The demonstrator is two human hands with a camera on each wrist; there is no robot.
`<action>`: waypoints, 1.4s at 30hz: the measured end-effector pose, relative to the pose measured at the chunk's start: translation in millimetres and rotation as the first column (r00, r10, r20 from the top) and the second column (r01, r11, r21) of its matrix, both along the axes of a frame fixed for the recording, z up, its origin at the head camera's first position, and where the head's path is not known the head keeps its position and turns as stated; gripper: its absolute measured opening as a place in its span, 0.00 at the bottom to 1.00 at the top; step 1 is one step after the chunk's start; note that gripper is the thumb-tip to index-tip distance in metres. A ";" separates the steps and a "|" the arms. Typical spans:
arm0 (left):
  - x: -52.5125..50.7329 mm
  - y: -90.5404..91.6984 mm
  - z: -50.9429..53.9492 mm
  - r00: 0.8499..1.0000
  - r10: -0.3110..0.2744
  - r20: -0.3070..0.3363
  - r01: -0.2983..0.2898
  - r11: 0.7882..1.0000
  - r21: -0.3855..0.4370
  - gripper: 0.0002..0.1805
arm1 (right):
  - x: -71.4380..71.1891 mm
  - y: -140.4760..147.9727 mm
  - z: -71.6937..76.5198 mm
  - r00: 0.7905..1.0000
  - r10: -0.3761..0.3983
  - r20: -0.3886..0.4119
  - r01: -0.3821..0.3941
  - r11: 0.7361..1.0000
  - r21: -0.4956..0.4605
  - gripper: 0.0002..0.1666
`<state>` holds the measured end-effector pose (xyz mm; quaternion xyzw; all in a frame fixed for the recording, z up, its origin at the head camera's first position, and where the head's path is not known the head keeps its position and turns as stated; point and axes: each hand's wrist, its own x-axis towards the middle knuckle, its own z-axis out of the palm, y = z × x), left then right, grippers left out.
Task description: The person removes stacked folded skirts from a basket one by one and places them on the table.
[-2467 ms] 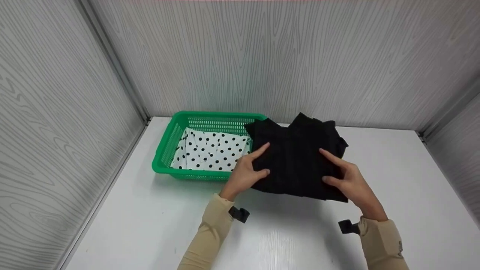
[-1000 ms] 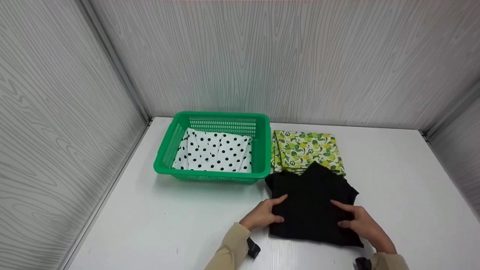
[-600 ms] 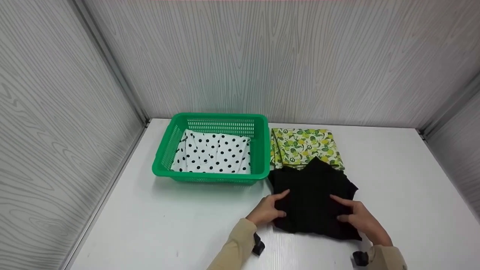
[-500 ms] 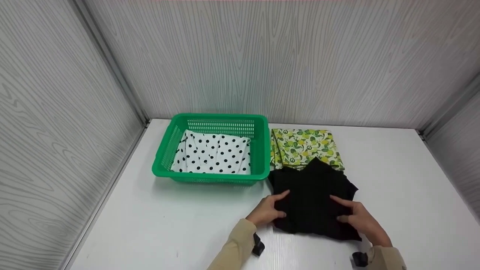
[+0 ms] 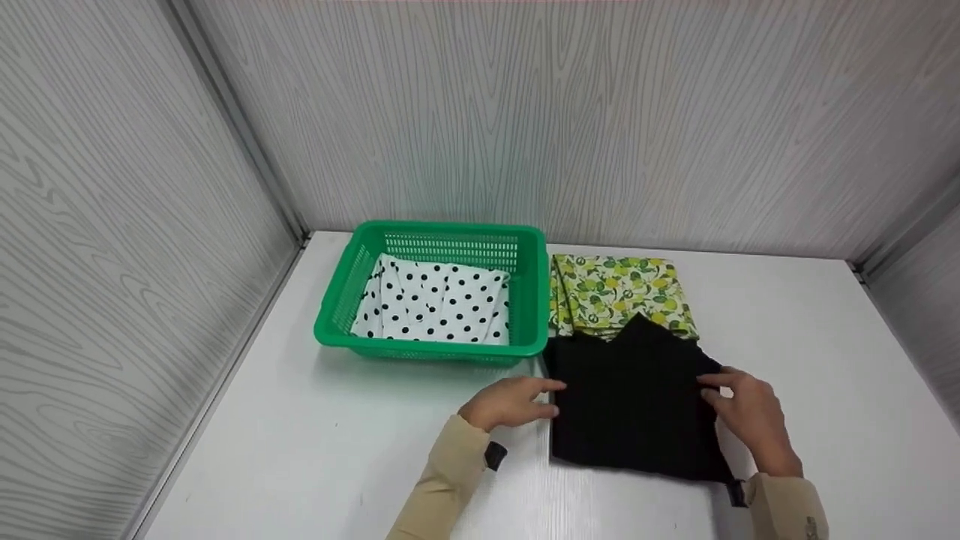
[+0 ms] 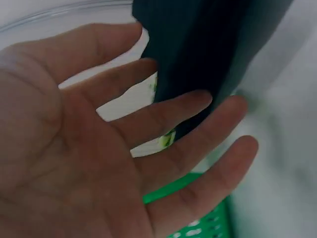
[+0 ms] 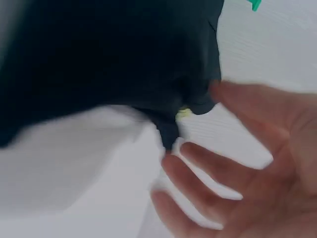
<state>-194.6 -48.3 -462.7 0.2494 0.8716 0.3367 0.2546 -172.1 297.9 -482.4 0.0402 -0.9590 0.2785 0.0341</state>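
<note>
A folded black garment (image 5: pixel 630 405) lies on the table, its upper points overlapping the front edge of a folded lemon-print cloth (image 5: pixel 622 292). My left hand (image 5: pixel 514 401) is at the garment's left edge. In the left wrist view that hand (image 6: pixel 119 129) has its fingers spread and nearly straight, with nothing held. At the opposite edge is my right hand (image 5: pixel 750 412), fingertips over the fabric. The right wrist view shows the right hand (image 7: pixel 247 168) with loose fingers, its thumb close to the garment (image 7: pixel 114 54); whether they touch is unclear.
A green plastic basket (image 5: pixel 431 349) stands left of the lemon-print cloth, with a folded white polka-dot cloth (image 5: pixel 435 300) inside. Grey wood-grain panels (image 5: pixel 480 112) wall the white table (image 5: pixel 300 450) at the back and sides.
The black garment came down from beside the basket, uncovering the lemon-print cloth, and was laid on the table. Since then both hands have let go and moved outward to its side edges.
</note>
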 end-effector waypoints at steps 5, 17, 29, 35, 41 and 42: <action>-0.9 -32.6 34.7 0.998 -0.061 -0.030 0.065 0.990 0.129 0.25 | -13.2 -32.5 16.0 0.987 0.004 -0.162 -0.018 0.996 -0.087 0.15; -24.3 -92.0 51.3 0.913 0.314 -0.261 -0.258 0.939 0.225 0.19 | -59.8 -122.2 48.8 0.907 0.222 -0.359 -0.316 0.920 -0.230 0.16; -43.9 -129.9 43.3 0.857 0.421 -0.298 -0.400 0.907 0.131 0.19 | -85.7 -195.5 59.8 0.931 0.289 -0.223 -0.359 0.834 -0.419 0.16; -56.2 -146.8 40.9 0.810 0.487 -0.326 -0.481 0.871 0.103 0.19 | -98.7 -227.6 65.8 0.935 0.300 -0.189 -0.354 0.815 -0.458 0.16; -66.0 -157.4 31.0 0.765 0.528 -0.369 -0.540 0.838 0.081 0.19 | -105.5 -253.0 65.0 0.951 0.303 -0.053 -0.288 0.818 -0.497 0.21; -67.3 -158.8 29.1 0.758 0.532 -0.376 -0.548 0.833 0.074 0.19 | -105.9 -256.8 64.6 0.954 0.300 -0.020 -0.268 0.819 -0.507 0.22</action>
